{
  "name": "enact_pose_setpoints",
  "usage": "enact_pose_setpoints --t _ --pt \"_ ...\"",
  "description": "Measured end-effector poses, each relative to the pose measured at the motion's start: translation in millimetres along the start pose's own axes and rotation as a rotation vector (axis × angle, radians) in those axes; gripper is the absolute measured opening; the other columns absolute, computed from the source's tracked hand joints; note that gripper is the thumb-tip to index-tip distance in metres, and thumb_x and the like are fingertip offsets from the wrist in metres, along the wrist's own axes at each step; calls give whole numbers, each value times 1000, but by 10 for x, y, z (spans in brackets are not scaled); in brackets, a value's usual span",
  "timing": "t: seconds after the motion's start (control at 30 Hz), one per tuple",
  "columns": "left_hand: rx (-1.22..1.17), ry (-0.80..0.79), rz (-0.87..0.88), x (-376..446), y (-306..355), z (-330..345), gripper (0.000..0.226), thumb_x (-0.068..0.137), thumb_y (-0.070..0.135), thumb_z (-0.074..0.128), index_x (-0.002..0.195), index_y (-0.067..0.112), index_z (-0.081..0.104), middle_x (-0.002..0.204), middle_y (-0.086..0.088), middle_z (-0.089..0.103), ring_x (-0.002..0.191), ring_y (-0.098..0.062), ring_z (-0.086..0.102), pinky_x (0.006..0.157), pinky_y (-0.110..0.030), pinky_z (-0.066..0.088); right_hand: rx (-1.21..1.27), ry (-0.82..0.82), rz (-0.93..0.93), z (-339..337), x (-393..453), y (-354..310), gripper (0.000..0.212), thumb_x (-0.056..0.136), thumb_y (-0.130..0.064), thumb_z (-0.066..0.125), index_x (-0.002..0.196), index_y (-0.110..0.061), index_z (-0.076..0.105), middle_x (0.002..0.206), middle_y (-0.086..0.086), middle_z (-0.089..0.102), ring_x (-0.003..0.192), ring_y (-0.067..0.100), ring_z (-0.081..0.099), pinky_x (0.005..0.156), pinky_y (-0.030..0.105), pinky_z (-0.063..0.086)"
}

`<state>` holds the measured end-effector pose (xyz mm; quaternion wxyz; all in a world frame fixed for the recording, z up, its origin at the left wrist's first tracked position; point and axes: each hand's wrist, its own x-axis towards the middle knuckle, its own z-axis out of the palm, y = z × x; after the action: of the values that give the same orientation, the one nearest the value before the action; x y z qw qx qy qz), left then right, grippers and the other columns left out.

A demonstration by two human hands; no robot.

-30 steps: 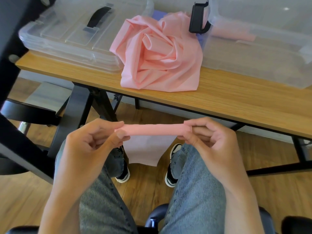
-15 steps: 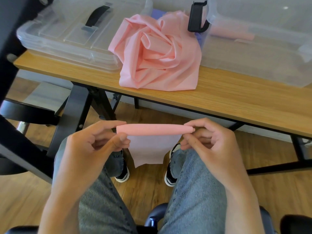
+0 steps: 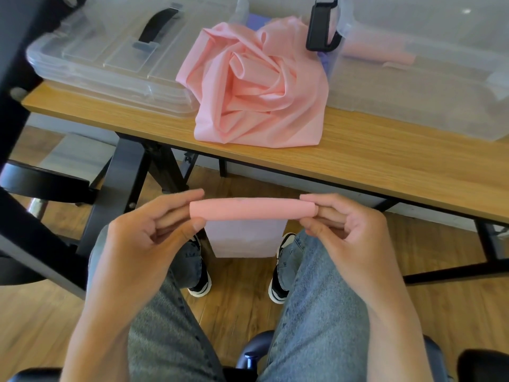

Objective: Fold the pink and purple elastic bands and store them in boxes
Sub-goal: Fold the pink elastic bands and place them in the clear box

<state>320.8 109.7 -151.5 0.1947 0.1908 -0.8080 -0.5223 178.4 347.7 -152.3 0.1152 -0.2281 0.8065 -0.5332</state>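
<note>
Pink stretch material, wound into a tight horizontal pink rolled elastic band, pinched at both ends. Left hand grip closed on the roll's left end, index finger above, thumb below. Right hand grip closed on the right end, index tip over the top edge, thumb beneath. Roll held in the air above the knees, in front of the wooden desk edge, touching nothing but the fingers.

Change against one second ago: roll visibly thicker and rounder; then a flat, slim strip. Loose tail hanging below now squarer at the bottom and seemingly shorter relative to the roll; half a second ago still tapered. Hands in nearly the same place throughout, only fingers turning. Judged: rolling under way, several more turns needed to take up the tail before storing.

Outward, unchanged: crumpled heap of pink fabric bands on the desk, unfolded; a sliver of purple behind it. Clear plastic storage box with black latch at right, one pink roll already inside. Clear plastic lid with black handle at left on the desk. Bulk of the task judged still ahead.
</note>
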Motion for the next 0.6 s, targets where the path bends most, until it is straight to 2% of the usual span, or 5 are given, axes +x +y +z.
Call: enact_pose_setpoints --t 0.1,0.2,0.37,0.47,0.6 --pt "8 -2 -22 -6 -1 -7 39 79 40 67 117 35 70 103 24 76 95 2 74 84 -18 59 -59 8 -35 -10 -5 8 28 89 -12 78 109 -33 75 91 -17 79 86 4 76 80 27 61" --pt "-46 5 -39 -11 0 13 43 80 37 67 120 21 72 92 12 79 84 -7 77 77 -28 63 -36 -11 -35 -14 -4 20 21 91 -14 76 107 -29 75 80 -8 78 76 14 77 75 40 63" --pt "-138 33 -41 -3 17 28 39 83 32 67 120 20 70 99 11 80 91 -11 78 80 -27 62 70 -26 -9 -7 -11 6 29 85 -11 83 110 -26 75 93 -6 80 88 17 78 81 43 64" --pt "-143 60 -42 2 10 14 29 86 24 68 114 19 72 96 11 80 86 -11 78 75 -24 63 164 -31 18 -6 -17 -16 30 84 -23 81 113 -21 75 99 -3 81 91 19 78 83 44 64" --pt "-106 22 -30 -6 -6 2 40 82 28 69 121 20 68 101 11 79 91 -10 77 79 -28 63 161 -17 -9 4 -11 7 25 92 -19 73 117 -19 74 100 -5 81 93 15 78 82 41 64"
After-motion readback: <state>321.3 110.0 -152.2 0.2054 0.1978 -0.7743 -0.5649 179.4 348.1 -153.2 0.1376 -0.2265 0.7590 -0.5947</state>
